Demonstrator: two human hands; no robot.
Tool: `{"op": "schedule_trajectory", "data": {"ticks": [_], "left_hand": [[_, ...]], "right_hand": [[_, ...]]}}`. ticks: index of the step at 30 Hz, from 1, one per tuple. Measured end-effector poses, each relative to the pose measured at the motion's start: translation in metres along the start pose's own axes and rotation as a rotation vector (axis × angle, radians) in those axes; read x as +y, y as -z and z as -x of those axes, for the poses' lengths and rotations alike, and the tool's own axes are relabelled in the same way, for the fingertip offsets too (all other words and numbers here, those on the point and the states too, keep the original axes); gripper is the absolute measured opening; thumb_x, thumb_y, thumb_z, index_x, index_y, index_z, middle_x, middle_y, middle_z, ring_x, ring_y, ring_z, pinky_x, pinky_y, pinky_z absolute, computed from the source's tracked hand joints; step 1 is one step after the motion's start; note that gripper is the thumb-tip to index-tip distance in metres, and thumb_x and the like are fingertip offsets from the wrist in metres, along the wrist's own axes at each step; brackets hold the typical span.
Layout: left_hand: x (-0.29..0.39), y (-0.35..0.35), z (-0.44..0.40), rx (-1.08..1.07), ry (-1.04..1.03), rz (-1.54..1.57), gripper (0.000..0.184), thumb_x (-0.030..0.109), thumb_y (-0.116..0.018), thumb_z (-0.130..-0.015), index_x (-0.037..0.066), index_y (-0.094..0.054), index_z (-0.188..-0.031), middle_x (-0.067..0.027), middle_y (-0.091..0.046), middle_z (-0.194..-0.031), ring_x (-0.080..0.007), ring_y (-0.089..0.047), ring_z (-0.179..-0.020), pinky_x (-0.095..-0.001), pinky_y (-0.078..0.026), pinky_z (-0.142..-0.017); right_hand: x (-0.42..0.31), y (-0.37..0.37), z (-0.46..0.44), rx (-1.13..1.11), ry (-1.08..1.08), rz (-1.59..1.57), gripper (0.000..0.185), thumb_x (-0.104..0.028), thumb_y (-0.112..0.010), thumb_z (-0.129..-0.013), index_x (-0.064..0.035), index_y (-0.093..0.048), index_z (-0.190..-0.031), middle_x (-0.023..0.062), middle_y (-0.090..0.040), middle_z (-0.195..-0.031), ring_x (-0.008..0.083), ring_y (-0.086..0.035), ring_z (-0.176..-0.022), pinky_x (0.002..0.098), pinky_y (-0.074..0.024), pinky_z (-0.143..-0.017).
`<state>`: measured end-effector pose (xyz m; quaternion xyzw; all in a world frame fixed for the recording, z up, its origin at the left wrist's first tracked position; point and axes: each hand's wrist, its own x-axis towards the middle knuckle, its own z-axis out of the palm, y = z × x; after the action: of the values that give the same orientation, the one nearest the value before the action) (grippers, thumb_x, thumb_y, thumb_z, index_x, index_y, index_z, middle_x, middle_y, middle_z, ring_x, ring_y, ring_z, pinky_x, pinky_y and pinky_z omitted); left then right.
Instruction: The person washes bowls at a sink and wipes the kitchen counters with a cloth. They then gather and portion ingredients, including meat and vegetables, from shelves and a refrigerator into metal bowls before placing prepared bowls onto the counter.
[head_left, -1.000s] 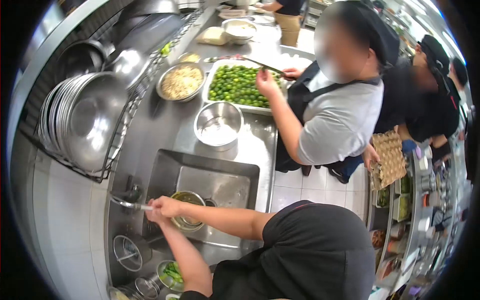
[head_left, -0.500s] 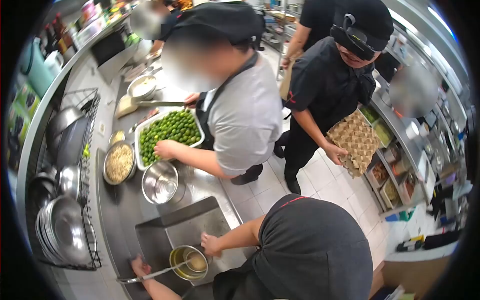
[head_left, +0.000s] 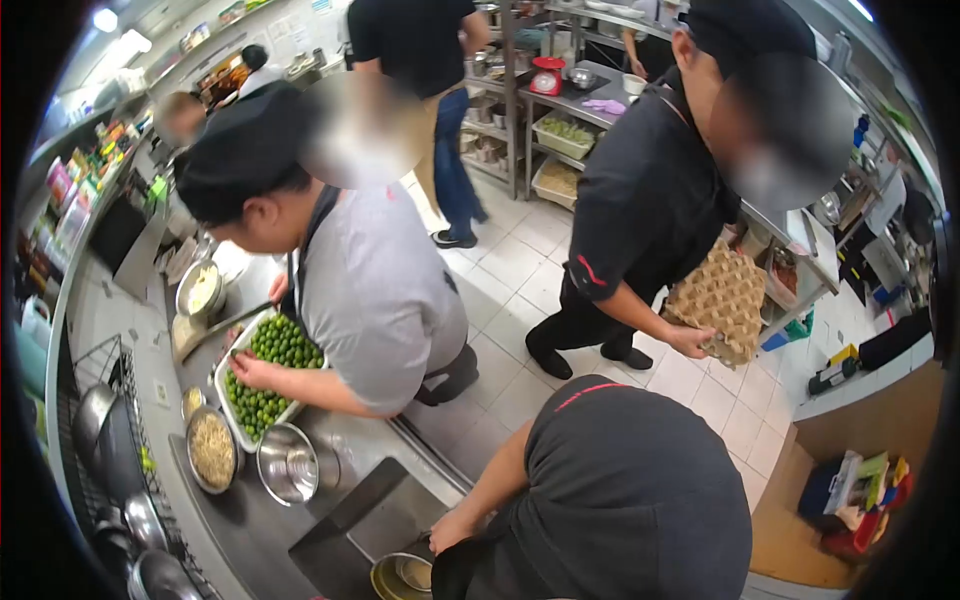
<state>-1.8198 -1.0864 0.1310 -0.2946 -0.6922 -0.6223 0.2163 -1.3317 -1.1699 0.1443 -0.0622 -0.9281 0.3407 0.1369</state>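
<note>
At the bottom edge, my right hand [head_left: 456,528] reaches out of a dark sleeve [head_left: 640,490]. Its fingers curl at the rim of a metal pot [head_left: 378,578], which is cut off by the frame. Inside the pot a round ladle bowl [head_left: 414,572] shows, with something yellowish. The pot sits in a steel sink [head_left: 335,535]. My left hand is out of view. Just beyond the sink, a shiny steel bowl [head_left: 288,465] stands on the counter.
A co-worker in grey [head_left: 380,290] has a hand over a white tray [head_left: 228,395] of green limes. Beside it is a bowl of pale shreds [head_left: 213,450]. Another person in black [head_left: 640,200] carries an egg tray [head_left: 722,300]. Wire racks with pans [head_left: 95,420] line the wall.
My view has swung so the sink sits lower in it. My left hand and the ladle's long handle have left the frame. My right hand stays beside the pot.
</note>
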Motion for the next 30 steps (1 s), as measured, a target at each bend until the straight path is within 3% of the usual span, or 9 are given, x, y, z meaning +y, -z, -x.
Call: {"op": "schedule_trajectory", "data": {"ticks": [4, 8, 10, 15, 19, 23, 25, 26, 30], "left_hand": [[0.123, -0.058, 0.117, -0.462, -0.167, -0.062, 0.028, 0.025, -0.070, -0.085, 0.000, -0.068, -0.098, -0.0140, -0.066, -0.087, -0.0281, -0.064, -0.078, -0.0392, -0.054, -0.072], [0.280, -0.079, 0.244, -1.031, -0.265, 0.036, 0.030, 0.028, -0.067, -0.087, 0.001, -0.068, -0.100, -0.0147, -0.067, -0.088, -0.0303, -0.065, -0.081, -0.0404, -0.053, -0.074], [0.339, -0.075, 0.299, -1.302, -0.298, 0.059, 0.031, 0.029, -0.066, -0.089, 0.001, -0.069, -0.102, -0.0150, -0.068, -0.088, -0.0314, -0.066, -0.082, -0.0410, -0.053, -0.075], [0.435, -0.057, 0.427, -1.875, -0.382, -0.065, 0.033, 0.031, -0.062, -0.092, 0.001, -0.069, -0.104, -0.0159, -0.070, -0.090, -0.0341, -0.067, -0.086, -0.0425, -0.053, -0.078], [0.479, -0.058, 0.508, -2.167, -0.497, -0.245, 0.036, 0.033, -0.058, -0.094, 0.002, -0.070, -0.107, -0.0166, -0.071, -0.091, -0.0363, -0.068, -0.088, -0.0436, -0.053, -0.080], [0.566, -0.093, 0.579, -2.285, -0.691, -0.281, 0.038, 0.035, -0.055, -0.097, 0.002, -0.070, -0.109, -0.0173, -0.073, -0.092, -0.0385, -0.069, -0.091, -0.0448, -0.053, -0.083], [0.659, -0.128, 0.626, -2.309, -0.858, -0.180, 0.040, 0.037, -0.054, -0.098, 0.002, -0.070, -0.110, -0.0176, -0.073, -0.093, -0.0396, -0.069, -0.093, -0.0454, -0.053, -0.084], [0.741, -0.136, 0.653, -2.380, -0.998, -0.114, 0.045, 0.037, -0.053, -0.097, -0.004, -0.068, -0.111, -0.0257, -0.070, -0.105, -0.0415, -0.065, -0.107, -0.0462, -0.051, -0.089], [0.843, -0.245, 0.859, -2.472, -0.972, 0.405, 0.040, 0.034, -0.062, -0.094, -0.002, -0.070, -0.109, -0.0235, -0.071, -0.107, -0.0391, -0.067, -0.104, -0.0446, -0.052, -0.090]], "right_hand": [[-0.008, 0.045, 0.049, 0.306, 0.138, -0.371, 0.026, -0.023, -0.067, -0.084, 0.0016, -0.065, -0.093, 0.0246, -0.065, -0.085, 0.0377, -0.065, -0.078, 0.0456, -0.0477, -0.067], [-0.017, 0.120, 0.174, 0.219, -0.564, -1.030, 0.040, -0.039, -0.064, -0.095, -0.0011, -0.066, -0.082, 0.0086, -0.064, -0.070, 0.0200, -0.056, -0.056, 0.0386, -0.0475, -0.054], [0.014, 0.103, 0.264, 0.448, -0.868, -1.523, 0.047, -0.045, -0.057, -0.098, -0.0038, -0.068, -0.077, 0.0079, -0.065, -0.067, 0.0217, -0.060, -0.056, 0.0369, -0.0507, -0.054], [0.084, 0.041, 0.520, 0.115, -1.572, -0.474, 0.038, -0.042, -0.062, -0.093, -0.0058, -0.068, -0.101, 0.0113, -0.067, -0.097, 0.0302, -0.063, -0.085, 0.0496, -0.0479, -0.076], [0.100, 0.053, 0.621, 0.283, -1.651, -0.440, 0.045, -0.039, -0.065, -0.089, -0.0074, -0.068, -0.120, 0.0141, -0.068, -0.121, 0.0370, -0.065, -0.109, 0.0598, -0.0458, -0.094], [0.068, 0.108, 0.702, 0.292, -1.816, -0.263, 0.040, -0.036, -0.064, -0.089, -0.0044, -0.068, -0.113, 0.0179, -0.068, -0.119, 0.0377, -0.064, -0.112, 0.0580, -0.0499, -0.090], [0.074, 0.118, 0.743, 0.710, -1.909, -0.512, 0.038, -0.033, -0.063, -0.089, -0.0034, -0.069, -0.112, 0.0195, -0.068, -0.118, 0.0374, -0.063, -0.114, 0.0619, -0.0469, -0.092], [0.070, 0.125, 0.764, 0.711, -1.915, -0.514, 0.038, -0.033, -0.063, -0.089, -0.0034, -0.069, -0.112, 0.0195, -0.068, -0.118, 0.0374, -0.063, -0.114, 0.0619, -0.0469, -0.092], [0.040, 0.142, 0.854, 0.776, -2.003, -0.474, 0.039, -0.036, -0.064, -0.087, -0.0034, -0.070, -0.108, 0.0201, -0.069, -0.114, 0.0396, -0.063, -0.111, 0.0579, -0.0496, -0.090]]}}
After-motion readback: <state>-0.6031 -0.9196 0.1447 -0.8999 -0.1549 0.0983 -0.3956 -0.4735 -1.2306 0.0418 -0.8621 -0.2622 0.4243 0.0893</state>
